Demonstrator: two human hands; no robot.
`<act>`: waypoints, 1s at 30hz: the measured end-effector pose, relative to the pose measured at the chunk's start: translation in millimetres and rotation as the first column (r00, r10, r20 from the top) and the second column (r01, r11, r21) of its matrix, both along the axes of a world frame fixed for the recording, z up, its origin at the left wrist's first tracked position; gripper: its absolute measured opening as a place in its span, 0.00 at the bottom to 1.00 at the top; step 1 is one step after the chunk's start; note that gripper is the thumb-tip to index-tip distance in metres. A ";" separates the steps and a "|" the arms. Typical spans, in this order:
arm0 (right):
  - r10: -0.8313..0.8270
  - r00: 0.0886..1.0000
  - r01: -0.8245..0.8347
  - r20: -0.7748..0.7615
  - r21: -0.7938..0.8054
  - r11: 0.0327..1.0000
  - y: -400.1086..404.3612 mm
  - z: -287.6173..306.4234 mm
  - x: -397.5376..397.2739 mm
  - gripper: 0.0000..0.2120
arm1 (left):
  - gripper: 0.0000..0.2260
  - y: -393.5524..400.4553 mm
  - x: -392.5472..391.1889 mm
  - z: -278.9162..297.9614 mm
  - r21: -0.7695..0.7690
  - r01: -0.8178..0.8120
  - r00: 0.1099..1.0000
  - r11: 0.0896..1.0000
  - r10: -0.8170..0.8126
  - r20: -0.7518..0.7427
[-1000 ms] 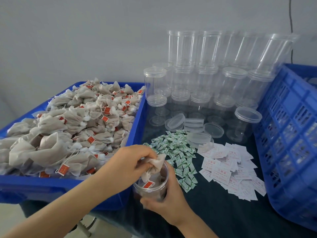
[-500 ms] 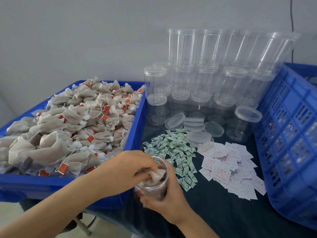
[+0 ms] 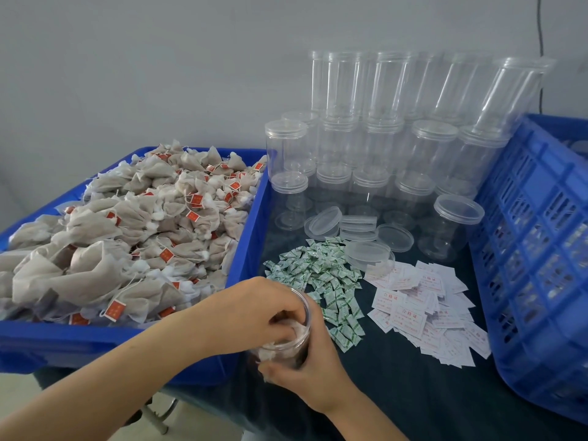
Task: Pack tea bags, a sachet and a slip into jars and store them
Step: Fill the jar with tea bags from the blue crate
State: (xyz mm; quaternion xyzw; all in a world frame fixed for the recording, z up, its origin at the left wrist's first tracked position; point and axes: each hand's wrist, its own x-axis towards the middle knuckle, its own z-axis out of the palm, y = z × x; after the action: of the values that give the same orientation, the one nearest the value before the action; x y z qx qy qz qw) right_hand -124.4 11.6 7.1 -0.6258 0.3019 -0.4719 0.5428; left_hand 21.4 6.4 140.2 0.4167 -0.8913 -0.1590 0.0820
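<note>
Left hand (image 3: 254,313): fingers now deeper in jar mouth, pressing tea bag (image 3: 297,332) down; bag earlier stood above the rim.
Right hand (image 3: 313,367): still grips jar (image 3: 291,348), near bench (image 3: 413,393) edge.

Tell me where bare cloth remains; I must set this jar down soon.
Bare dark cloth lies near the front edge, bordered by the right hand, the paper slips and the blue crate. Behind, sachets, loose lids and empty jars crowd the table.

The bin of tea bags (image 3: 127,237) sits left; sachets (image 3: 321,275) lie beside slips (image 3: 423,300), with jars (image 3: 381,148) behind and a crate (image 3: 541,249) right.
</note>
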 end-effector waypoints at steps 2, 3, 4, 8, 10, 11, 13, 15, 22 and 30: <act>-0.009 1.000 0.009 -0.003 -0.026 1.000 -0.1 0.8 0.6 0.41 | 0.06 0.8 0.7 0.0 0.026 -0.035 0.999 0.999 0.035 -0.025; -0.011 1.000 0.011 -0.005 -0.032 0.999 -0.3 0.9 0.8 0.40 | 0.06 1.0 1.7 -0.6 0.036 -0.046 0.998 0.998 0.047 -0.031; -0.012 1.000 0.012 -0.008 -0.034 0.999 -0.6 1.3 0.7 0.40 | 0.06 1.5 2.5 -0.7 0.042 -0.052 0.998 0.998 0.054 -0.034; -0.012 0.999 0.011 -0.048 -0.021 1.000 -0.3 -0.4 0.0 0.42 | 0.04 7.7 5.9 0.6 -0.100 -0.016 1.000 0.995 0.018 0.018; -0.026 0.998 0.026 -0.064 -0.006 1.000 1.0 0.1 0.1 0.42 | 0.09 12.6 8.5 -1.1 -0.145 0.020 1.000 0.989 -0.016 0.027; -0.036 0.997 0.036 -0.062 -0.010 0.999 1.5 -0.2 0.0 0.42 | 0.12 15.3 9.8 -2.1 -0.139 0.035 0.999 0.990 -0.031 0.030; -0.047 0.997 0.045 -0.060 -0.023 0.999 2.3 0.9 -0.1 0.42 | 0.21 20.8 11.7 -4.8 -0.140 0.057 0.998 0.989 -0.052 0.039; -0.051 0.996 0.049 -0.070 -0.029 0.998 2.4 2.1 -0.2 0.42 | 0.26 25.9 11.9 -7.1 -0.139 0.065 0.996 0.988 -0.056 0.069; -0.040 0.996 0.036 -0.086 -0.047 0.998 2.1 -2.7 -1.0 0.43 | 0.30 24.8 5.2 -5.2 -0.086 0.080 0.973 0.993 -0.059 0.222; -0.059 0.993 0.053 -0.102 -0.058 0.997 2.4 2.3 -0.8 0.42 | 0.39 15.2 -4.2 -5.4 0.001 0.112 0.895 0.994 -0.102 0.435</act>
State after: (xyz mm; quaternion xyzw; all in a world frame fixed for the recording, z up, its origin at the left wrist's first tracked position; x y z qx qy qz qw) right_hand -125.2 14.0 9.4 -0.6555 0.3338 -0.4621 0.4953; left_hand 17.2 21.6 134.8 0.3910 -0.9105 -0.0560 -0.1224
